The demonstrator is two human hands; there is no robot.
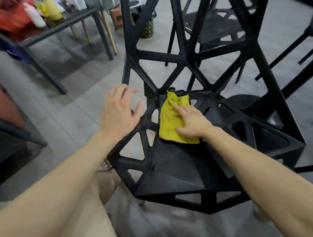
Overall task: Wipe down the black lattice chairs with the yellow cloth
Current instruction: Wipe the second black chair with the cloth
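One yellow cloth [170, 124]: lies spread and creased on the rear left part of the seat, its far edge bunched against the joint where the seat meets the backrest.
Right hand [192, 123]: laid palm-down on the cloth, fingers straight and pointing away to the left, thumb along the near edge. Nothing is curled round the fabric, so it presses rather than grips.
Left hand [118, 110]: fingers spread and relaxed, holding nothing, over the seat's left rim. It is blurred, and I cannot tell if the palm touches the rim.
Black lattice chair [177, 172]: nearest the camera. The seat is a solid angular panel in the middle with triangular cut-outs round its edges, and a backrest of open struts rises at the far side.
Second lattice chair [213, 33]: also black, seen through the backrest struts, beyond the first.
Leg [103, 184]: the person's knee in beige fabric, just below the seat's near left corner.
Floor [72, 106]: grey tiles.
Table [57, 27]: upper left, with a dark frame and slanted legs.
Yellow bottle [51, 8]: stands on the table.
Red bag [8, 15]: on the table's left end, blurred.
Patterned container [148, 29]: on the floor behind the backrest's left strut.
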